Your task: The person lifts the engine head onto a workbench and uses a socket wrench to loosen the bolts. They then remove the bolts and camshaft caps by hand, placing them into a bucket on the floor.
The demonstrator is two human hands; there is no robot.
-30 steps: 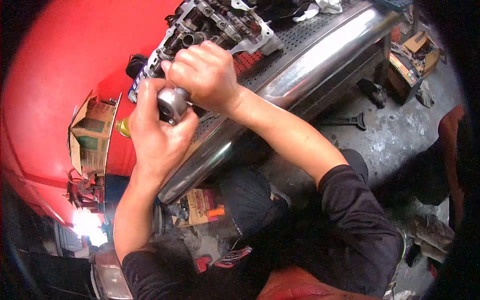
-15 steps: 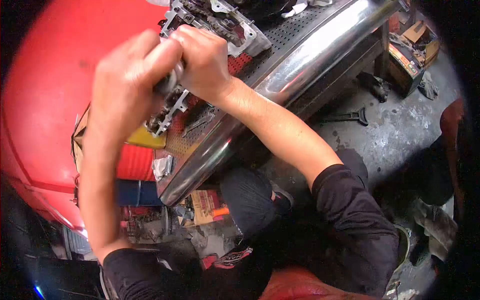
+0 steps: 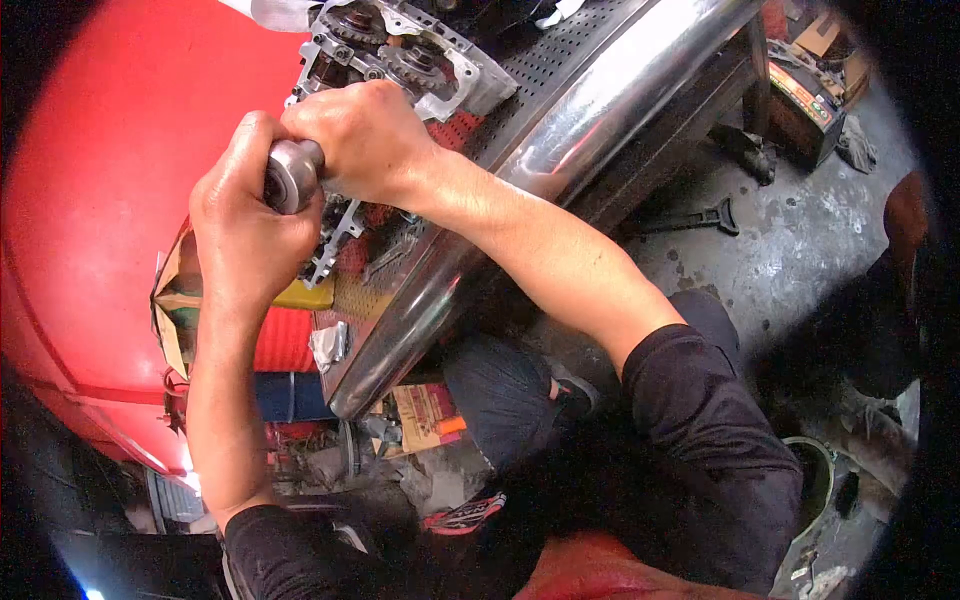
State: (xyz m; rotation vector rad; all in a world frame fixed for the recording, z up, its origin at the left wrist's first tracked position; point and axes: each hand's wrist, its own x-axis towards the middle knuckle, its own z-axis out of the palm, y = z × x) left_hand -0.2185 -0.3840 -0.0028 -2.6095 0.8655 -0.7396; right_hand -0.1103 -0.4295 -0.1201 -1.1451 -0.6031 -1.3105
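Observation:
My left hand (image 3: pixel 250 205) is wrapped round the round metal head of a wrench-like tool (image 3: pixel 292 177). Beside it, my right hand (image 3: pixel 365 135) is closed, its knuckles up, at the right side of that metal head; its fingers are turned away, so what they grip is hidden. Both hands are in front of a metal engine part (image 3: pixel 410 65) with toothed gears, which lies on a perforated bench top (image 3: pixel 575 50). Part of the engine metal also shows below my right wrist.
A thick shiny metal tube (image 3: pixel 590 110) edges the bench. A large red panel (image 3: pixel 120 200) fills the left. On the floor at right are a black box (image 3: pixel 800 110) and a dark tool (image 3: pixel 705 218). A yellow object (image 3: pixel 305 294) lies below my hands.
The left hand has moved down and slightly right, and the right hand has shifted left and down. The tool's metal head now shows plainly, and more of the gears is uncovered.

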